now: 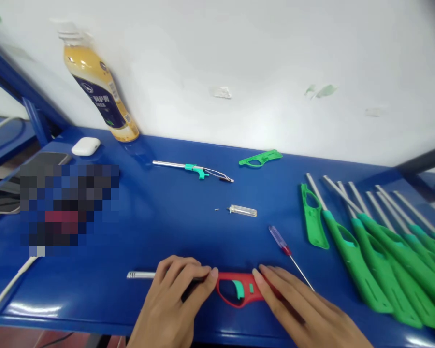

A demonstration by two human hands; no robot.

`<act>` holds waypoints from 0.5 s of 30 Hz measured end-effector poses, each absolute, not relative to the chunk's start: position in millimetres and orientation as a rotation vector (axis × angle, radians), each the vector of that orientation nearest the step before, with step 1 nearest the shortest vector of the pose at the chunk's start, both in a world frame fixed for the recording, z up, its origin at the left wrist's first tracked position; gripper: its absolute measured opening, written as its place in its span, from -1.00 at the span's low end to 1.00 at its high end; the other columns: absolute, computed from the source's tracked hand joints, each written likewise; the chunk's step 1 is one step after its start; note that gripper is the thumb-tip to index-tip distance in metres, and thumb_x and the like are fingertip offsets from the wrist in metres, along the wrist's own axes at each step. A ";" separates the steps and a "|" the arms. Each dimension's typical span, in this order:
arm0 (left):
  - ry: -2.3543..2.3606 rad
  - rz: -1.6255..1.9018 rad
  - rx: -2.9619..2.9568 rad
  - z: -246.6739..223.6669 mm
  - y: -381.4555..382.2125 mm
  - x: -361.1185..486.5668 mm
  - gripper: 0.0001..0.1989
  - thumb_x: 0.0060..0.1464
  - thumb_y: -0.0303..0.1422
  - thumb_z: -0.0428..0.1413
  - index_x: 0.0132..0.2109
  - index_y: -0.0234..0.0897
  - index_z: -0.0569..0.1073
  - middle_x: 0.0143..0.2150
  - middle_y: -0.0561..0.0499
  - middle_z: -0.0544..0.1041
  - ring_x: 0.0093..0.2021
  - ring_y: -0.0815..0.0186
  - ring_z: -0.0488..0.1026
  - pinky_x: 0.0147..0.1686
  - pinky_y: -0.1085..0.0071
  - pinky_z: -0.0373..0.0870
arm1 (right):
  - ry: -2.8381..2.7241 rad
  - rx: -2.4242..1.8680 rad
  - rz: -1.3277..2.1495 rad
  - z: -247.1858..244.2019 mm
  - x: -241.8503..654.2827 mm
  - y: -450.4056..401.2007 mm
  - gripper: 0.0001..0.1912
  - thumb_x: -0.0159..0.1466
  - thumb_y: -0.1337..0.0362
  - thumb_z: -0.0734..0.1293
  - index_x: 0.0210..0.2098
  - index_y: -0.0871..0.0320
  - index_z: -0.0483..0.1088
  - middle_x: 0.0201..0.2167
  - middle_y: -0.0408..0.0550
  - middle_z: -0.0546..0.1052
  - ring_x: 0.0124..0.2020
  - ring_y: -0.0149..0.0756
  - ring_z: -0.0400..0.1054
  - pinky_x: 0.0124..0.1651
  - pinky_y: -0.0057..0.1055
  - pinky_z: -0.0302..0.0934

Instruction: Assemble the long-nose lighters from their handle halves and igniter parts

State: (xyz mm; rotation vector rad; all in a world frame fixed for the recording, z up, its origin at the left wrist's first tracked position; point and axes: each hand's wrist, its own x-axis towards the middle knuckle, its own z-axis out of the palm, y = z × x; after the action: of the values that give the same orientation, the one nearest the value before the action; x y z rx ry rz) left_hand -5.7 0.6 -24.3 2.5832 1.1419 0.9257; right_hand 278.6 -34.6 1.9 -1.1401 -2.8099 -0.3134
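A red lighter [235, 276] with a teal trigger and a metal tube lies level near the front edge of the blue table. My left hand [181, 290] is closed round its tube end, thumb and fingers pressed together on it. My right hand [297, 299] holds the red handle's other end, its fingertips on top. Beyond the hands lie a clear fuel cylinder [242, 210], a tiny screw [216, 209] and a metal tube with a teal piece and wires [195, 169]. A screwdriver [281, 241] with a clear and red handle rests just beyond my right hand.
Several green lighters [377, 275] are piled at the right, beside a green shell half [313, 217]. Another green shell [261, 158] lies near the wall. At the left are a yellow drink bottle [101, 96], a white case [86, 146], a dark phone [7, 193] and a white cable [12, 285].
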 end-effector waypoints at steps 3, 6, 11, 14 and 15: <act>1.150 0.873 2.593 -22.9 -1.9 -7.6 -0.59 0.29 -0.69 -0.05 0.12 -0.30 0.51 -0.10 -0.03 0.57 -0.03 0.26 0.43 0.05 0.22 0.29 | -2.765 -1.165 -0.276 -6.0 282.5 -36.8 -0.36 0.31 0.52 0.13 0.36 0.16 0.28 0.26 -0.02 0.47 0.13 -0.12 0.51 0.00 -0.32 0.55; 1.155 0.858 2.589 -19.3 -2.9 -6.8 -0.58 0.29 -0.69 -0.06 0.13 -0.29 0.51 -0.09 -0.02 0.57 0.01 0.26 0.42 0.11 0.22 0.26 | -2.715 -1.188 -0.212 -10.2 282.7 -39.1 -0.38 0.35 0.46 0.13 0.39 0.14 0.24 0.28 0.00 0.45 0.15 -0.10 0.50 0.02 -0.30 0.53; 1.213 0.827 2.650 -9.9 -5.5 -7.8 -0.58 0.28 -0.66 -0.03 0.15 -0.25 0.51 0.01 -0.04 0.55 0.15 0.17 0.35 0.22 0.12 0.14 | -2.643 -1.245 -0.192 -11.7 280.0 -41.6 -0.38 0.36 0.46 0.10 0.39 0.15 0.23 0.30 0.01 0.42 0.22 -0.14 0.44 0.08 -0.30 0.49; 1.388 0.735 2.645 -6.4 -9.2 -23.1 -0.55 0.33 -0.54 0.01 0.30 -0.18 0.39 0.17 -0.09 0.46 0.20 0.09 0.29 0.16 0.07 0.16 | -2.614 -1.240 -0.202 -9.8 277.7 -41.8 -0.38 0.35 0.43 0.07 0.38 0.15 0.25 0.28 0.01 0.44 0.21 -0.16 0.45 0.04 -0.30 0.50; 1.463 0.711 2.630 -6.8 -10.1 -30.4 -0.54 0.35 -0.50 0.03 0.33 -0.16 0.35 0.18 -0.10 0.45 0.18 0.08 0.29 0.13 0.08 0.19 | -2.613 -1.236 -0.198 -9.0 276.9 -41.9 -0.37 0.35 0.41 0.06 0.38 0.17 0.24 0.28 0.02 0.44 0.20 -0.15 0.45 0.03 -0.28 0.51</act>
State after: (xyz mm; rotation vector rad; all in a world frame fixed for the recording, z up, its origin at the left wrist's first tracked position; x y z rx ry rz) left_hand -30.4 -10.1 -6.8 2.6305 1.4634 0.7109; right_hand 276.9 -41.9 -9.0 -1.2361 -2.6134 -0.1984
